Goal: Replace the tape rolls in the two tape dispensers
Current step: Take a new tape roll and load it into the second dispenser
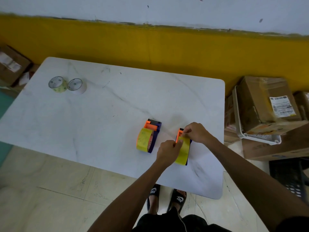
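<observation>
Task looks late-stage: left dispenser (149, 137) already carries a yellow roll, right dispenser (182, 146) at near-right bench (100, 114) too, left hand (168, 150) and right hand (196, 133) both pinching its tape end, threading left; two rolls (67, 84) sit far left.

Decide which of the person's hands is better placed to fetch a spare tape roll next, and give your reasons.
Left. The two spare rolls stand at the table's far left corner, on the left hand's side. The right hand sits over the right dispenser, further away, and would probably have to cross over the left dispenser.
</observation>
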`<control>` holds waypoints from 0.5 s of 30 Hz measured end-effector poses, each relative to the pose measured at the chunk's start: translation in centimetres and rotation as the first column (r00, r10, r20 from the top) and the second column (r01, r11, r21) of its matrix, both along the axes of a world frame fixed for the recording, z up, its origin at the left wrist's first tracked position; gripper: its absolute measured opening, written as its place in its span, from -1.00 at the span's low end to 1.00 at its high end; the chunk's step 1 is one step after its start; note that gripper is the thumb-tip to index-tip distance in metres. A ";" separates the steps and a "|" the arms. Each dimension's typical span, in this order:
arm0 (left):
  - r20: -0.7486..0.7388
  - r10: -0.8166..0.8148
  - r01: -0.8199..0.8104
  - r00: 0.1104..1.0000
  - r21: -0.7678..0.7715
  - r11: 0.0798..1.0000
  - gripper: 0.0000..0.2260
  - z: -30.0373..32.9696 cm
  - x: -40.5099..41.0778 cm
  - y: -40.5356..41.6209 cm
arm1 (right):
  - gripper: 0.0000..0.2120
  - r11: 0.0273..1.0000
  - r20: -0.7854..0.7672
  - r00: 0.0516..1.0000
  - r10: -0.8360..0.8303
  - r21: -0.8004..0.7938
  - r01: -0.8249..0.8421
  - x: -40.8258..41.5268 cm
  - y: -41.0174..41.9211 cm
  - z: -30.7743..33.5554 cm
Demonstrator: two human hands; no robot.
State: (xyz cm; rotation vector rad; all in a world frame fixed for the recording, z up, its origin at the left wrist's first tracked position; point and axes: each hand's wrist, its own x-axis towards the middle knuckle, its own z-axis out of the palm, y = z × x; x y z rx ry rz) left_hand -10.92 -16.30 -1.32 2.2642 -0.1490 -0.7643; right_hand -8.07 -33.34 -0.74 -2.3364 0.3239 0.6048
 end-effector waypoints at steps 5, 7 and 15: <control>0.032 -0.020 0.018 0.999 0.065 0.998 -0.44 -0.2 0.7 -0.8 | -0.88 1.000 -0.023 1.000 0.001 0.010 -0.001 0.3 -0.2 -0.4; 0.045 -0.027 0.023 0.999 0.097 0.995 -0.44 -0.4 0.9 -1.0 | -0.85 0.997 -0.071 0.996 0.058 -0.037 -0.061 0.8 -0.3 -0.5; 0.049 -0.041 0.034 0.998 0.141 0.989 -0.44 -0.5 1.1 -1.5 | -0.77 0.982 -0.151 0.984 0.091 -0.151 -0.114 1.8 -0.4 -2.1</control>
